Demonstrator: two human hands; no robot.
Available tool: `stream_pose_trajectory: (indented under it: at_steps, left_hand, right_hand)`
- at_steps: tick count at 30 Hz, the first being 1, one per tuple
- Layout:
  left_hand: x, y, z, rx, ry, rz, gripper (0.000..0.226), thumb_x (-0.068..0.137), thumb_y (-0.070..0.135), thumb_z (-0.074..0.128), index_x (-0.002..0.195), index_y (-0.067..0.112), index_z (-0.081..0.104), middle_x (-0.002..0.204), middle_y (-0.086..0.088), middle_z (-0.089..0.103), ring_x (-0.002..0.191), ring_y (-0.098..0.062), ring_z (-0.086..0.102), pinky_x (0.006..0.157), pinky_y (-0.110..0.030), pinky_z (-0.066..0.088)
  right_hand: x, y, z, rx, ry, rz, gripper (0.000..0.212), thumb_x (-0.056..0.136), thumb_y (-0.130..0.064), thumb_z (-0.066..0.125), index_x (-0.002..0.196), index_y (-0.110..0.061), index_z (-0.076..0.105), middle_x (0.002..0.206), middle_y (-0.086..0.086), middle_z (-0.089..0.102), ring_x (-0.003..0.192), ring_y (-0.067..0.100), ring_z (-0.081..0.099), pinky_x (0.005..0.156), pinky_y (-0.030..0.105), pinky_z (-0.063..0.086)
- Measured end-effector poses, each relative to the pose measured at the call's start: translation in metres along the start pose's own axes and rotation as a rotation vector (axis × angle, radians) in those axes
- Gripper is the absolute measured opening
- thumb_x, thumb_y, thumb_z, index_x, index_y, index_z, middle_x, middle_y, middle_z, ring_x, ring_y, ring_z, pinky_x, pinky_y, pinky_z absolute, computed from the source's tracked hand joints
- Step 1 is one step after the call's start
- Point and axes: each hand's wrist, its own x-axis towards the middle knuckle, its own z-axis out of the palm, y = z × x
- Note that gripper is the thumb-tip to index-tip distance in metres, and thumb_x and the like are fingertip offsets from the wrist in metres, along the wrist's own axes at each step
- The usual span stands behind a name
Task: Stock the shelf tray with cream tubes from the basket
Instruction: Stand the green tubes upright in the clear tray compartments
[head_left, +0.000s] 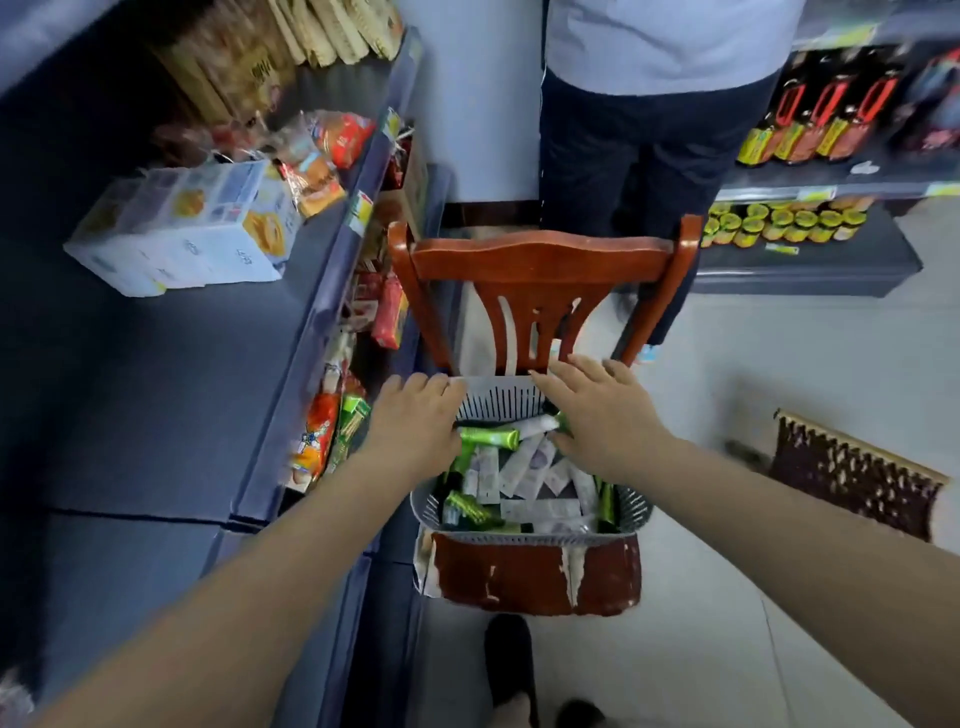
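In the head view, my left hand (415, 415) and right hand (597, 410) hover flat-fingered and empty over the basket (636, 512) of cream tubes (524, 467) on the chair (535, 571); I should pinch one top-lying tube cleanly.

Support: red-brown wooden chair (540, 260) with worn, peeling seat edge, standing on pale tiled floor (810, 374). Directly on the seat: grey slotted plastic basket (501, 397), filled with white and green cream tubes (524, 467) lying jumbled.

Left of chair: dark blue metal shelf unit (171, 364). On its upper board: white cardboard biscuit boxes (187, 228), with orange snack bags (332, 156) just beyond. Lower tier holds red and green snack packets (332, 436), blurred.

On the floor at right: dark red patterned mat (852, 473) with a fringed edge.
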Motion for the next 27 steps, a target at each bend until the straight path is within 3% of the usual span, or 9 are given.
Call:
stream_pose_trajectory:
  at_steps: [13,19,23,27]
  left_hand:
    - [0.086,0.011,0.191,-0.145,-0.202,0.173,0.049,0.087,0.025,0.053,0.134,0.02,0.041,0.136,0.0,0.047,0.124,-0.023,0.044,0.101,-0.036,0.031]
    - [0.11,0.032,0.265,-0.12,-0.361,0.275,0.058,0.086,0.026,0.061,0.138,0.019,0.038,0.133,-0.003,0.048,0.125,-0.025,0.042,0.102,-0.039,0.031]
    - [0.128,0.041,0.304,-0.082,-0.456,0.324,0.051,0.086,0.016,0.06,0.134,0.017,0.043,0.129,-0.007,0.051,0.121,-0.028,0.047,0.1,-0.042,0.039]
    - [0.14,0.053,0.333,0.008,-0.563,0.405,0.044,0.09,0.016,0.053,0.133,0.019,0.045,0.131,-0.009,0.051,0.12,-0.03,0.049,0.094,-0.036,0.039]
  right_hand:
    - [0.077,-0.005,0.192,0.167,-0.29,0.01,0.065,0.093,-0.042,0.047,0.149,-0.023,0.019,0.156,0.001,0.02,0.144,0.021,0.015,0.116,0.042,0.012]
    - [0.097,0.003,0.269,0.18,-0.395,0.008,0.067,0.092,-0.042,0.049,0.148,-0.025,0.018,0.155,0.001,0.022,0.142,0.022,0.019,0.116,0.043,0.016]
    - [0.109,0.003,0.304,0.203,-0.466,-0.071,0.066,0.09,-0.036,0.054,0.147,-0.024,0.023,0.15,0.002,0.03,0.137,0.023,0.027,0.109,0.039,0.026]
    - [0.115,0.0,0.331,0.204,-0.524,-0.145,0.062,0.087,-0.036,0.058,0.142,-0.022,0.034,0.142,0.003,0.039,0.13,0.024,0.036,0.104,0.037,0.034]
